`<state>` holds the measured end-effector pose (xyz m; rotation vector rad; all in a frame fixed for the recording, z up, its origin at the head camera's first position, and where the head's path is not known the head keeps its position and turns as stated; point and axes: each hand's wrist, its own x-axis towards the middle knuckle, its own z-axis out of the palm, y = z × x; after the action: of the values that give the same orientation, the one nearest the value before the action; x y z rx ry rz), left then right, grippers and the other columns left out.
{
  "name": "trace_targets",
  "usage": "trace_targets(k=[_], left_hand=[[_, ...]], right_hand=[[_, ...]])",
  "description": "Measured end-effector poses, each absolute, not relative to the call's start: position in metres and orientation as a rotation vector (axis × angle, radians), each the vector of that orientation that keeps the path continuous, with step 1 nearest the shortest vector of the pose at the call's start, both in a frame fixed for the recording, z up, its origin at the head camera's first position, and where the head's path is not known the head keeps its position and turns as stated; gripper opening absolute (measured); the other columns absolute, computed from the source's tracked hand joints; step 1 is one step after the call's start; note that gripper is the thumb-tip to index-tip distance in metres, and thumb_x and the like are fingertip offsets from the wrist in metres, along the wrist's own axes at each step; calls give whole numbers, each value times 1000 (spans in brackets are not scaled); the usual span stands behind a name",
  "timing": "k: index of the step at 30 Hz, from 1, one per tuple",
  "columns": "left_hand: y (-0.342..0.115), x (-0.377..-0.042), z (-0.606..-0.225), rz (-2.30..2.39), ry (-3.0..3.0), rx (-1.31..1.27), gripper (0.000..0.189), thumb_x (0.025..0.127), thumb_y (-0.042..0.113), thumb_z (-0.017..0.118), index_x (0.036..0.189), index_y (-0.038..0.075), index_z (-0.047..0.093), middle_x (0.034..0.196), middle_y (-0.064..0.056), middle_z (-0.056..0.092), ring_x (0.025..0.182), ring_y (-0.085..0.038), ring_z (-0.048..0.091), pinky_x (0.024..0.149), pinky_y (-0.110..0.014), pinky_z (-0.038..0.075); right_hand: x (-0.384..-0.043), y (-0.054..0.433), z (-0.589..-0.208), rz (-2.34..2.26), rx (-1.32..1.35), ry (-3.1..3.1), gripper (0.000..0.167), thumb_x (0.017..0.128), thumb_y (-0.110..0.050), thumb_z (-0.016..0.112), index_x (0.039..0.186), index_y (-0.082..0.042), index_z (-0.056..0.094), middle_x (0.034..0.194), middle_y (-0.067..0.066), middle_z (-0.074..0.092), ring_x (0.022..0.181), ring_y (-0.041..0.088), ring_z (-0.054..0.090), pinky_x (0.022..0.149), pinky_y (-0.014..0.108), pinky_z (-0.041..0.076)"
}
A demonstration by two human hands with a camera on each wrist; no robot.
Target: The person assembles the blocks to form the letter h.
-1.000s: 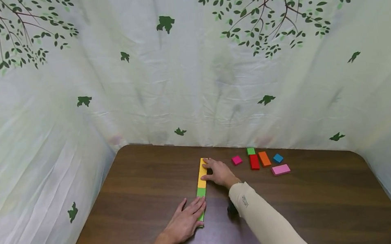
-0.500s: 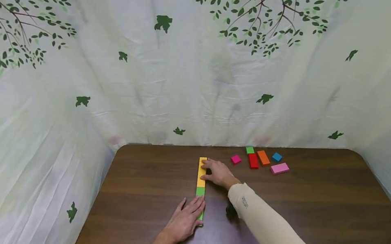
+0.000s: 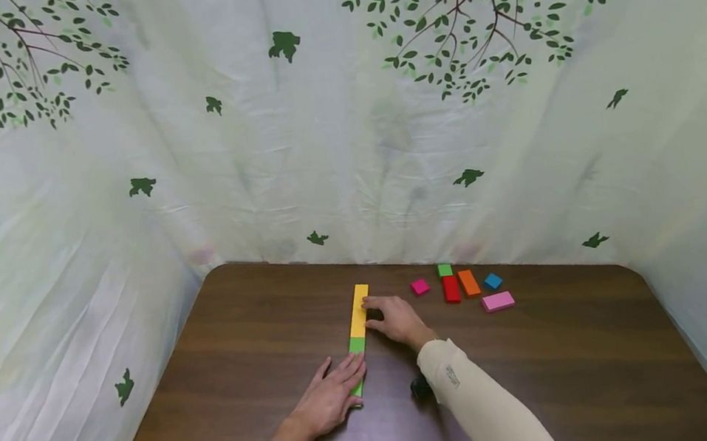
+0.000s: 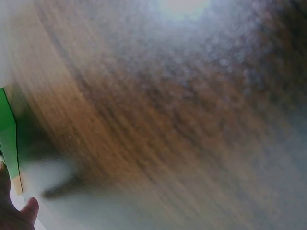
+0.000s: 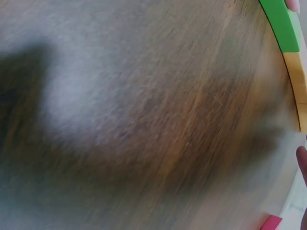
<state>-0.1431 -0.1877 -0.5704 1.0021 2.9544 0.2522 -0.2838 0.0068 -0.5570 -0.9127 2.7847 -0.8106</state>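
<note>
One straight row of blocks [image 3: 357, 340] lies on the brown table [image 3: 548, 374], running from near to far and veering slightly right: a yellow stretch [image 3: 359, 313] at the far end, a green stretch [image 3: 356, 345] at the near end, partly covered. How many blocks make it up I cannot tell, though the right wrist view shows a thin line across the yellow. The pieces look like painted wood, so they should be light, stiff and hard to damage, probably sliding easily on the smooth top; as they seem only to abut, a sideways nudge could break the line, and each is likely best pinched by its long sides. The left hand [image 3: 330, 398] extends from the near left, back uppermost, its fingers straight and laid across the green, thumb at the near end. The right hand [image 3: 400, 319] extends from the near right, angled toward the far left, thumb and forefinger parted with a gap between them beside the yellow's right edge; they grip nothing, and whether the tips touch it is too fine to tell. To the right, on the far side, lie a magenta block [image 3: 420, 287], a small green block [image 3: 444, 269] touching the far end of a red block [image 3: 451, 289], an orange block [image 3: 468, 283] just beside it, a blue block [image 3: 493, 281] and, nearer, a pink block [image 3: 497, 301]. Beyond hangs a pale cloth [image 3: 241, 183] with printed leaves.
</note>
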Motion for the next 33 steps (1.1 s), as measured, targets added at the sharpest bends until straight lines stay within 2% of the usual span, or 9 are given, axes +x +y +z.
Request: trace_targets(k=[10,21,27,33], left_hand=[[-187,-147,-572,279,2958,1028,58,93,37,59,139,3,51,149,-9,42,138,-26,38,110,-53,30],[-185,-153,-568,424,2898,1016,61,87,31,67,133,-5,53,145,-18,45,134,-34,41,107,-57,31],[-185,-154,-561,418,2886,980,61,85,31,68,133,-5,55,144,-17,47,134,-33,42,107,-57,31],[-181,-154,-565,342,2913,950,60,85,36,67,134,2,56,145,-11,47,135,-28,42,107,-55,33]], right_hand=[[-271,28,-551,-895,-1096,2759,32,89,-17,70,119,-7,68,131,7,61,122,26,56,103,43,42],[-262,65,-557,-910,-1073,2808,33,89,-17,70,121,-6,67,133,7,59,124,26,54,103,45,42],[-260,87,-560,-935,-993,2848,30,87,-16,72,116,-6,70,132,8,61,124,28,54,103,48,41],[-262,107,-558,-966,-898,2872,34,86,-16,73,118,-7,69,133,7,60,124,29,54,102,49,42]])
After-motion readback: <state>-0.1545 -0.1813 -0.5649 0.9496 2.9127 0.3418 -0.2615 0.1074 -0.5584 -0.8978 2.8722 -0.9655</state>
